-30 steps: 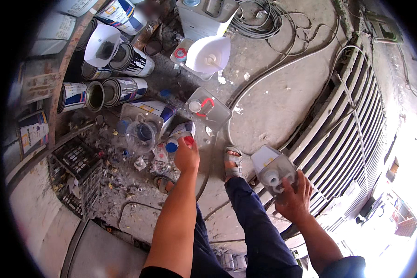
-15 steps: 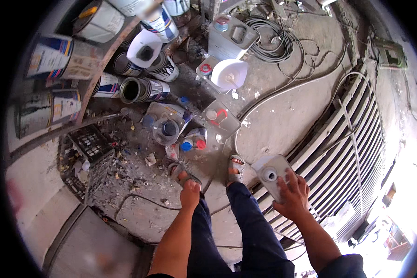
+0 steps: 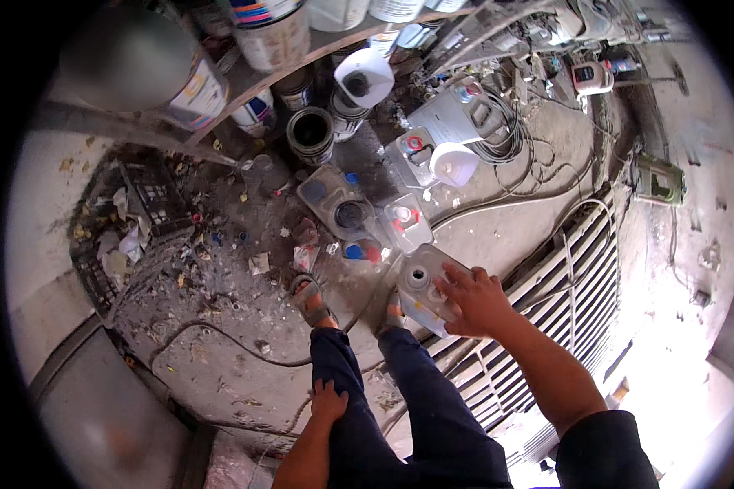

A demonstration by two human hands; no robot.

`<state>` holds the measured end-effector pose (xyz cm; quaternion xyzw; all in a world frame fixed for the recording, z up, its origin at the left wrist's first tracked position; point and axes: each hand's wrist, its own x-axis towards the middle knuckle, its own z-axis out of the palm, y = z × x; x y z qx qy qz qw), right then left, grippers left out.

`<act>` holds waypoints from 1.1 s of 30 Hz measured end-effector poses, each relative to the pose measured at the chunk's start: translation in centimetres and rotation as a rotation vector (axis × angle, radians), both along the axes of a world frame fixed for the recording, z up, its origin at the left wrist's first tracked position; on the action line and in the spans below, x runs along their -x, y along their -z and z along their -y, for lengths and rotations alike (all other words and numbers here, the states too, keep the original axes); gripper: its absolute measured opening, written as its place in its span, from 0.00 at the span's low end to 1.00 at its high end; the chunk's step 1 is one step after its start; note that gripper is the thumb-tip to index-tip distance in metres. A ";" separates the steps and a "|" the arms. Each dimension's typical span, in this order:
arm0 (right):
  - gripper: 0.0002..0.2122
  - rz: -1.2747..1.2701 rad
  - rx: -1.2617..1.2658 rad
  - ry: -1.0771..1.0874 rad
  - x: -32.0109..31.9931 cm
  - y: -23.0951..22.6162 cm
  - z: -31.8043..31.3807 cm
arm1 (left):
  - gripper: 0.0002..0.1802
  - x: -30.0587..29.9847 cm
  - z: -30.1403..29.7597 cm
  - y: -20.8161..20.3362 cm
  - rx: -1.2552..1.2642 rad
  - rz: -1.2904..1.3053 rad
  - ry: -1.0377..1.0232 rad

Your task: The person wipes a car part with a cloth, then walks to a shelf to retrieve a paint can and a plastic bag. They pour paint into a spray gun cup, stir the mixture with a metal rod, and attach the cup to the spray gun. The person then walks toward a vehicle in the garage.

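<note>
My right hand (image 3: 475,303) grips the top of a translucent grey-white plastic jerrycan (image 3: 417,300), fingers spread over its handle area. The can's round mouth is uncapped and faces up. It stands near my right foot, hiding part of it. My left hand (image 3: 328,401) lies on my left leg near the knee, its fingers stretched over the dark trousers, holding nothing. Ahead of the jerrycan stands another can with a red handle (image 3: 408,236). Left of that is a clear container with a dark round opening (image 3: 349,215), beside a small bottle with a blue cap (image 3: 353,251).
Paint tins fill the shelf (image 3: 318,49) at upper left, with an open tin (image 3: 310,134) below. A white funnel-like cup (image 3: 453,165) and a large jerrycan (image 3: 444,114) stand beyond, beside coiled cable (image 3: 506,134). Slatted grating (image 3: 563,326) lies right; a black crate (image 3: 159,196) and litter lie left.
My right hand has moved the jerrycan left and slightly forward, closer to the other containers. My left hand has drawn back to my leg. The view has shifted.
</note>
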<state>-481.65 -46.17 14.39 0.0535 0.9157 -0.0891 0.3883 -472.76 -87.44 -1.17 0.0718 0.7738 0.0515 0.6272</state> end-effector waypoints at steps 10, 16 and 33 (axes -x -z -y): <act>0.38 0.194 -0.029 -0.085 8.7 0.1 2.9 | 0.38 2.6 -0.6 -0.9 0.112 0.125 -0.076; 0.37 0.276 -0.023 -0.106 11.8 -0.3 3.8 | 0.37 2.7 -0.6 -1.1 0.071 0.104 -0.158; 0.35 0.413 0.001 -0.196 15.6 1.4 3.5 | 0.37 2.9 0.2 -0.5 0.060 0.088 -0.142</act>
